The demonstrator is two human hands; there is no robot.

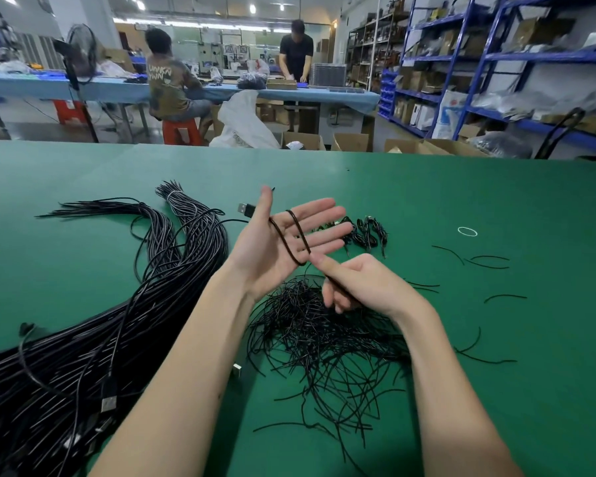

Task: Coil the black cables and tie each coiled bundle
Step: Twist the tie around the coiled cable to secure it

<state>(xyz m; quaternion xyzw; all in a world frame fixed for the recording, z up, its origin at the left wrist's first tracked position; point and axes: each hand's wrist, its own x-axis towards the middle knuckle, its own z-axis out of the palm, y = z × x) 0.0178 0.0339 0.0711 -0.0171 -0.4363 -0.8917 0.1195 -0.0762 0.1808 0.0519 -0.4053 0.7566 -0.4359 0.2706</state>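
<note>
I see left hand (pixel 283 242) flat, fingers straight, black cable (pixel 298 237) looped over its palm; right hand (pixel 355 287) pinches the cable's tail — loops may slide off if tension drops.

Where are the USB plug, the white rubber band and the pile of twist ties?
USB plug (pixel 245 209), head view, metal shell.
White rubber band (pixel 467 231), head view, its near edge.
Pile of twist ties (pixel 324 335), head view, dense middle.

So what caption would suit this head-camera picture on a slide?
Left hand, held flat, takes loops of black cable fed by the right hand above twist ties.
</note>
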